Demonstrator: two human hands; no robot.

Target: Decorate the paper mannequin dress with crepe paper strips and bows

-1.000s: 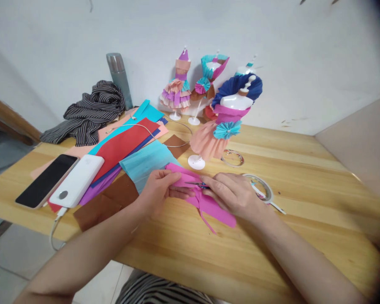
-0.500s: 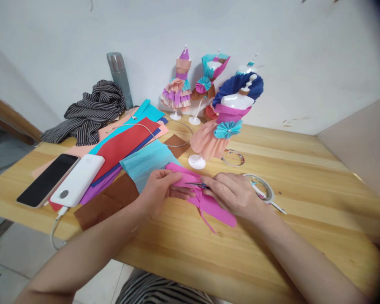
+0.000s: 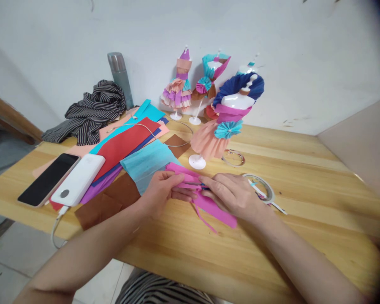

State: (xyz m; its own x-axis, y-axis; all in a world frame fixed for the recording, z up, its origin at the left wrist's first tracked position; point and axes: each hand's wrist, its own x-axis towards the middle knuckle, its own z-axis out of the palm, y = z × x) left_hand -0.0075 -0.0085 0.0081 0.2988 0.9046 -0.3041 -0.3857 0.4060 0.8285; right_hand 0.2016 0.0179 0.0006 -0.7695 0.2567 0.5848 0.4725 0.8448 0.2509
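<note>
1 long magenta paper strip (image 3: 220, 213), over the pale wooden tabletop (image 3: 304, 236) inward of its near edge, likely light, limp, tearable, best pinched flat: left hand (image 3: 160, 188) pinches it, right hand (image 3: 232, 194) grips slim metal scissors (image 3: 204, 186).

the pink strip's (image 3: 204, 220) upper part has shifted toward the left hand (image 3: 161, 189), where the scissors' (image 3: 204, 187) blades show less plainly.

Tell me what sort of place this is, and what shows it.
Likely a craft workspace; home or studio, can't tell. Miniature mannequins in ruffled outfits stand on a wooden table, coloured sheets lie spread nearby, and the right hand holds scissors at a pink sheet.
</note>
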